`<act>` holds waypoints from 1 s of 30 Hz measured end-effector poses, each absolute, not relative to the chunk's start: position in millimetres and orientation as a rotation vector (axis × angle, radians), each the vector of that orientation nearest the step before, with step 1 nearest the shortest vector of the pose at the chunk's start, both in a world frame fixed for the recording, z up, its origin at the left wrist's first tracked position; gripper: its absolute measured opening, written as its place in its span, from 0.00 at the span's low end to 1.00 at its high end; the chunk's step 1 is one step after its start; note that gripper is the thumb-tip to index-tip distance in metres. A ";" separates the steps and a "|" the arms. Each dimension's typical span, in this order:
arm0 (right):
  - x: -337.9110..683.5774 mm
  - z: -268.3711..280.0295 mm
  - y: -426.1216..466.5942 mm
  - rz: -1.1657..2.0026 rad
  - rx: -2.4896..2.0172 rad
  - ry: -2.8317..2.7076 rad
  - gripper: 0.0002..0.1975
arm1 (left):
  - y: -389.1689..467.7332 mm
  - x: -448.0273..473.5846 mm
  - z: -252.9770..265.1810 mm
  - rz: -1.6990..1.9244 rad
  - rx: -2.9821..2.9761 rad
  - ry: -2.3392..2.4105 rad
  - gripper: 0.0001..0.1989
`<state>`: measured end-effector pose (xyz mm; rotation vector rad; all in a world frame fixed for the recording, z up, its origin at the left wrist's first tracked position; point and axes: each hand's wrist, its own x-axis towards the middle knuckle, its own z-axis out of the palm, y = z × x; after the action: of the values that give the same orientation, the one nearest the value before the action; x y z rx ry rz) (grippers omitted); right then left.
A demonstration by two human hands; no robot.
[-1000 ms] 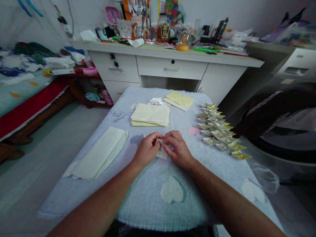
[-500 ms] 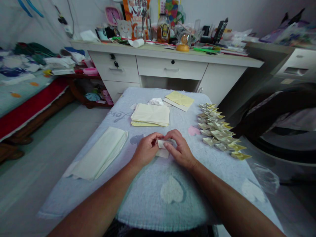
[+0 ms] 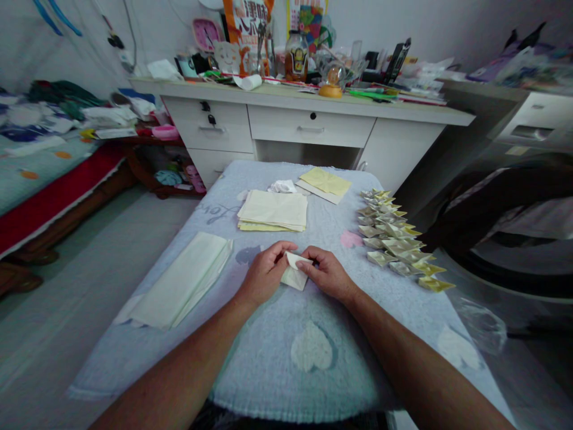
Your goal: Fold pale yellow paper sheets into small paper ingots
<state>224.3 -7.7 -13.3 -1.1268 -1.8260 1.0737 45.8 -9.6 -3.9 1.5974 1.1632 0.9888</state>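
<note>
Paper (image 3: 294,279) is between the two hands, low over the near-middle of the cloth (image 3: 268,364). Left hand (image 3: 265,272) pinches its left side; right hand (image 3: 327,270) has the thumb on the upper right, near a raised flap, fingers behind. Far fingertips are partly hidden, so can't tell exactly how they sit. Handling, my read: next to no weight, thin, springy at the folds, not slippery, but would crease wrong or tear if yanked. Best hold is light thumb-and-finger pinches at the side edges, close to the fold; avoid squeezing the middle. Cloth looks soft, so it probably gives poor backing for a sharp crease. Outward: stack (image 3: 273,209) of pale sheets just beyond the hands, white wad (image 3: 283,186) behind it, yellow sheet (image 3: 324,178) off to its right. Long bundle (image 3: 181,283) of pale paper lies left, near the left forearm. Boats (image 3: 398,242), grey and yellow, sit in packed rows to the right, well apart from the right hand; they look easy to crush with a wide elbow. Nothing pokes between hands and paper; nearest obstacle forward is the stack. Desk (image 3: 308,130) stands past the cloth's far end.
</note>
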 end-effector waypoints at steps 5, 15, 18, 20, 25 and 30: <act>223.8 -12.2 -7.7 1.133 -1.150 -1.763 0.14 | -8.4 43.9 -5.5 1.055 1.478 1.152 0.15; 224.8 -10.9 -8.3 1.136 -1.133 -1.713 0.14 | -4.4 44.2 -10.9 1.000 1.442 1.125 0.10; 227.9 -10.9 -7.6 1.146 -1.096 -1.705 0.13 | -3.4 43.7 -10.5 1.016 1.376 1.101 0.10; 229.6 -12.1 -6.6 1.126 -1.102 -1.713 0.13 | -3.0 43.2 -10.4 1.025 1.326 1.087 0.10; 230.8 -15.8 -4.0 1.023 -1.159 -1.761 0.13 | -2.8 42.8 -11.0 1.031 1.274 1.085 0.10; 231.1 -16.3 -2.5 0.778 -1.227 -1.873 0.10 | -2.9 42.9 -10.7 1.045 1.289 1.125 0.09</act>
<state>231.1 -2.5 -16.3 -1.2267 -1.8730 0.7782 42.9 -2.9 -10.7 1.2895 1.1254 1.0451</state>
